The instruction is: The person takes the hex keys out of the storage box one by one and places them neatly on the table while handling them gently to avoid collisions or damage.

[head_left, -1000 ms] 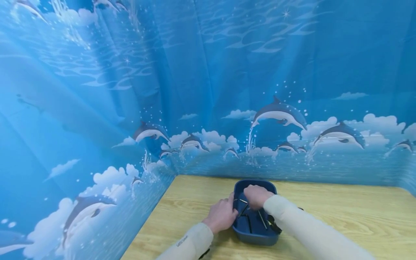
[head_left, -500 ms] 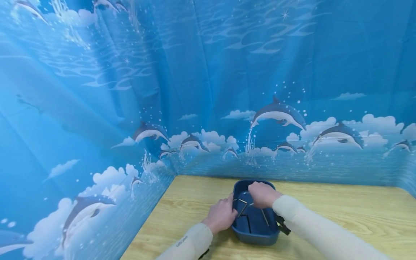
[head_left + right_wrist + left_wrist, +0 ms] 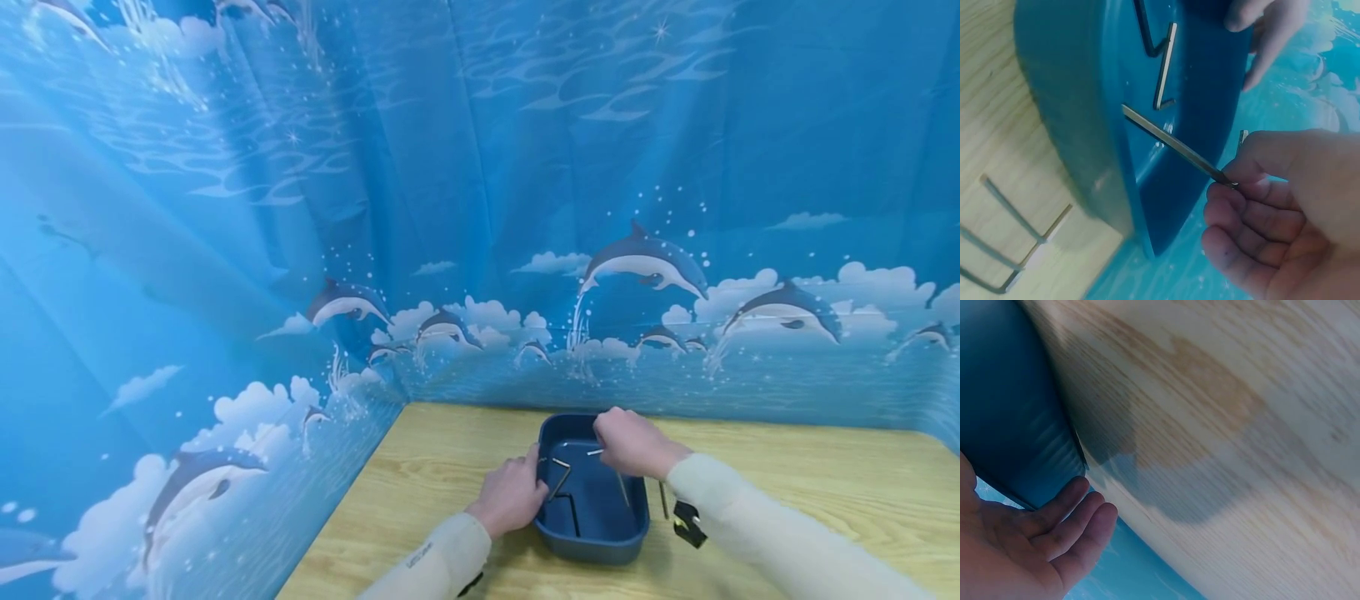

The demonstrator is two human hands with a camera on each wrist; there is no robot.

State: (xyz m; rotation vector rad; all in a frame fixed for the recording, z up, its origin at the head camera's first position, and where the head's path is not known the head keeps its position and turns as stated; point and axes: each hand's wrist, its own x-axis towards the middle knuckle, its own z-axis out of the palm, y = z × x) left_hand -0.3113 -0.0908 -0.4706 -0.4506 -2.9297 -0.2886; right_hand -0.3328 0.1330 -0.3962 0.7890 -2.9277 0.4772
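A dark blue plastic bin (image 3: 592, 550) stands on the table. Its left rim is gripped by my left hand (image 3: 512, 490), one digit inside the wall, as the right wrist view shows. In the left wrist view, the other fingers (image 3: 1085, 540) extend loosely beside the bin's outer wall. Over the bin's right rim, my right hand (image 3: 637, 444) pinches a metal hex key (image 3: 1175, 145) by its bent end; the long arm slants over the bin. Inside the bin lie a black hex key (image 3: 575, 512) and a brassy-grey hex key (image 3: 1165, 65).
On the wood-grain table (image 3: 787, 483), to the bin's right, several hex keys (image 3: 1013, 209) lie side by side, mostly hidden by my right arm in the head view. A blue dolphin-print curtain (image 3: 487, 208) hangs behind and to the left.
My right hand has lifted and moved right from inside the bin to its right rim, carrying the hex key. My left hand has stayed on the left rim.
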